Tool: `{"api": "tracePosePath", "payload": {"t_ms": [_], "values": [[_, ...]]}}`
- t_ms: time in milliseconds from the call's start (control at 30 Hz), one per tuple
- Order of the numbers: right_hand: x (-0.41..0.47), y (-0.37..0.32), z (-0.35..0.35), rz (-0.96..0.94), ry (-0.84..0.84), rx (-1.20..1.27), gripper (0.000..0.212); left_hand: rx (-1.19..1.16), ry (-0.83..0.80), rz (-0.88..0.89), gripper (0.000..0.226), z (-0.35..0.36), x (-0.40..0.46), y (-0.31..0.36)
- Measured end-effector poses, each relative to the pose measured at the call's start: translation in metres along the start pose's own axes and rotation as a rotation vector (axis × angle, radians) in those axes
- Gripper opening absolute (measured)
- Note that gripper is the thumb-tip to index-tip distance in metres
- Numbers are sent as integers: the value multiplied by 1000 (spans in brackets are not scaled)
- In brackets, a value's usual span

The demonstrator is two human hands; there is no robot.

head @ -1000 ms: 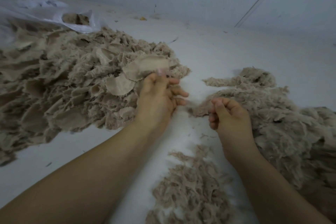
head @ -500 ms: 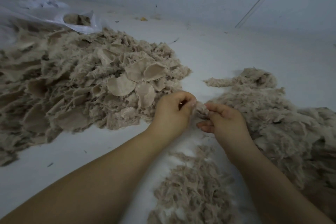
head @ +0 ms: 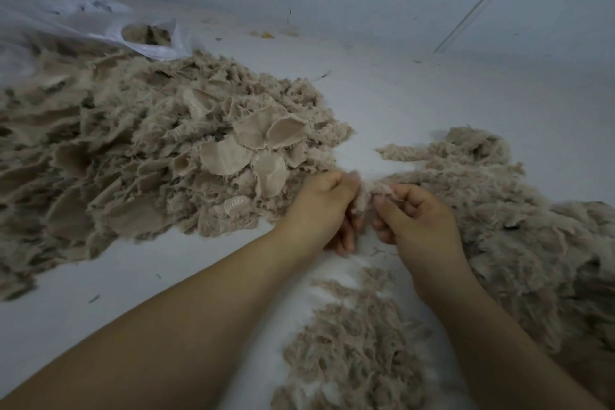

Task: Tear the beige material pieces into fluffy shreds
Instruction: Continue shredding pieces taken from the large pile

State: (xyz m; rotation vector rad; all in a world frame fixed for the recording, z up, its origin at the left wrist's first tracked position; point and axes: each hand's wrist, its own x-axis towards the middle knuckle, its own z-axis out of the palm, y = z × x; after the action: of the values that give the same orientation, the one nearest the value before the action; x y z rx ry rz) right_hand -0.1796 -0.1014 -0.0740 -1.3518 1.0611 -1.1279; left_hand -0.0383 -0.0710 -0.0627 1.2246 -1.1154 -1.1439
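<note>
Both hands have closed in, fingers (head: 386, 213) pinching one beige piece (head: 364, 198).

beige material pieces (head: 159, 150), white floor (head: 432, 103), translucent white bag (head: 100, 27)

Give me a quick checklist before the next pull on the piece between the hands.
1. Left hand has a grip on the beige piece: ok, fingers curled round it.
2. Right hand has a grip on the same piece: ok, pinching its other side.
3. Piece is lifted free of both piles: cannot tell, it shows against the pile edges.
4. Untorn pieces remain on the left: ok, a big heap.
5. Shredded pile sits close on the right for the drop: ok.
6. How far the piece is already torn: cannot tell, blurred and mostly hidden by fingers.
</note>
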Motion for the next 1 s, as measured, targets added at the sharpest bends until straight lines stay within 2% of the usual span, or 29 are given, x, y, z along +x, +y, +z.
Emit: {"api": "tracePosePath", "payload": {"t_ms": [67,133,200,367,533,700,933,1000], "values": [[-1,0,0,-31,-30,-6,5,96,-12,68,31,2,-1,-1],[-4,-2,0,-51,-30,-25,8,115,0,120,19,0,-1,-1],[-4,-4,0,-40,-11,17,12,102,24,107,24,-4,0,-1],[-5,-8,0,22,-26,110,23,131,-53,37,41,-5,1,2],[-4,-6,1,5,-66,73,31,195,5,125,31,-4,0,-2],[-8,-7,3,-71,-124,27,21,125,15,66,45,-3,0,-3],[-2,-4,-1,20,31,144,28,-120,32,-12,50,-13,5,-1],[-2,-5,0,18,35,127,28,-141,-15,-20,53,-14,5,0]]}}
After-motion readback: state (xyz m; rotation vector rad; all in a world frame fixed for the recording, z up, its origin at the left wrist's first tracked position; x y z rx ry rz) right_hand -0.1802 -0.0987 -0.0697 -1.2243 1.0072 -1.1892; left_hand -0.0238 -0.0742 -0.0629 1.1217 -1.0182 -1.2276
